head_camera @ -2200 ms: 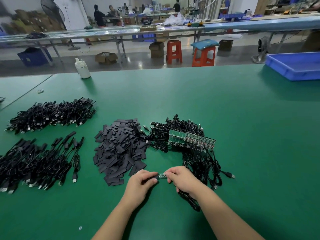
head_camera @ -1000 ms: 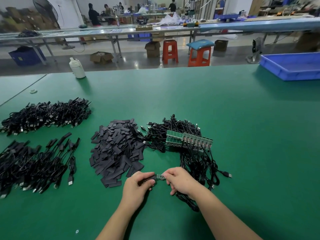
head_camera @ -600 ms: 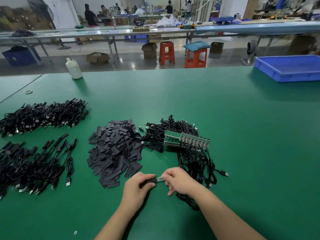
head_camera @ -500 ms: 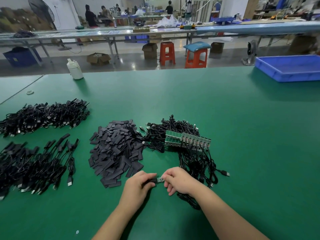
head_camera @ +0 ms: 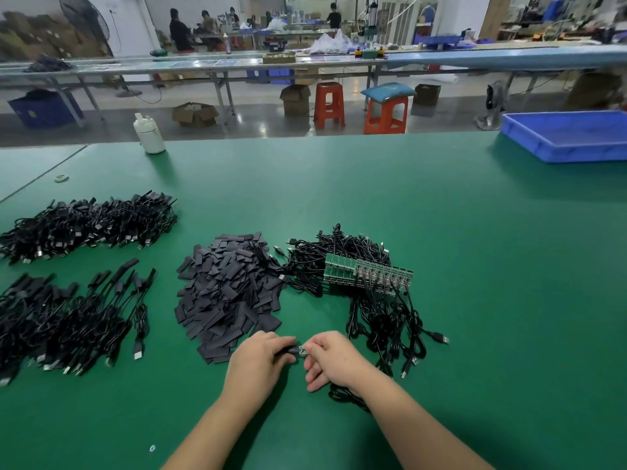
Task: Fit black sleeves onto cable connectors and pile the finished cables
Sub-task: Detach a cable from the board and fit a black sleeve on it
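Head view: sleeve between hands.

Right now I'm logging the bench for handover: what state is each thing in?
Left hand: grips a black sleeve.
Right hand: pinches a small circuit board, partly inside the sleeve.
Loose sleeves: heaped.
Bare boards: lined up on tangled cables.
Blue tray: contents hidden.
White bottle: upright.

on my table: two finished cable piles left of the sleeve heap, one unsleeved bundle right of it. one bottle and one blue tray far behind the heap. two stools beyond. sleeves too many to count.
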Motion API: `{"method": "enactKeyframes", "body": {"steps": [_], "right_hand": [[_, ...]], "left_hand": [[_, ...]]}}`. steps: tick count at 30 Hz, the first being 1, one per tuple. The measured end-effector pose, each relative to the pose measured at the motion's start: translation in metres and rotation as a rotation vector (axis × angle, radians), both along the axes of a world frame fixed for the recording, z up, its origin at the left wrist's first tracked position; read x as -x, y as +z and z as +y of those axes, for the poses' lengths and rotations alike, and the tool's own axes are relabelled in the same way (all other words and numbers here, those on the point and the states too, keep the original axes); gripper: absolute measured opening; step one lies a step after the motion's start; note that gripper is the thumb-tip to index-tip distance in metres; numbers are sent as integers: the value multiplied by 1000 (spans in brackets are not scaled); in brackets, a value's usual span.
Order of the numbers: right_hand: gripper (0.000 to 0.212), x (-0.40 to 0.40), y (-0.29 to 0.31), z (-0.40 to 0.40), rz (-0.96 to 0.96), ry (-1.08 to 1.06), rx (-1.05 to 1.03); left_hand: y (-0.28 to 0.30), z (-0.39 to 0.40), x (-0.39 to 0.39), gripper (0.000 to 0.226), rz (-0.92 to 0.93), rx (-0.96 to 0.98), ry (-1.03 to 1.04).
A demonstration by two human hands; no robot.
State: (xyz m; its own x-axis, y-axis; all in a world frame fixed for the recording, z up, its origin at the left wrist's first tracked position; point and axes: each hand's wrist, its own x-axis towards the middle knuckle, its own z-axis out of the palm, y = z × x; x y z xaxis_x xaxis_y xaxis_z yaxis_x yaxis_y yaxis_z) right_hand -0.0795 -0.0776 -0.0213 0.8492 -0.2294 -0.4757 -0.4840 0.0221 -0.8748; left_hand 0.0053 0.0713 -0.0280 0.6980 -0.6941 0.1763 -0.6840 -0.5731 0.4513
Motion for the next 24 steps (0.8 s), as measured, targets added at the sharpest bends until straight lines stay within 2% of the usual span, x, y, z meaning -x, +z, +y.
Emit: {"method": "enactKeyframes", "body": {"steps": [4, 9, 18, 24], "right_hand": [[24, 1, -7, 7, -24, -43, -16], [23, 4, -6, 6, -38, -36, -57], [23, 11, 4, -5, -44, 50, -94], [24, 11, 4, -4, -38, 93, -73]], "left_hand": [[4, -1, -1, 18, -58, -60, -38], [7, -6, 2, 20, -93, -119, -88], [3, -7, 5, 18, 42, 106, -143], [3, -5, 7, 18, 57, 72, -165]]}}
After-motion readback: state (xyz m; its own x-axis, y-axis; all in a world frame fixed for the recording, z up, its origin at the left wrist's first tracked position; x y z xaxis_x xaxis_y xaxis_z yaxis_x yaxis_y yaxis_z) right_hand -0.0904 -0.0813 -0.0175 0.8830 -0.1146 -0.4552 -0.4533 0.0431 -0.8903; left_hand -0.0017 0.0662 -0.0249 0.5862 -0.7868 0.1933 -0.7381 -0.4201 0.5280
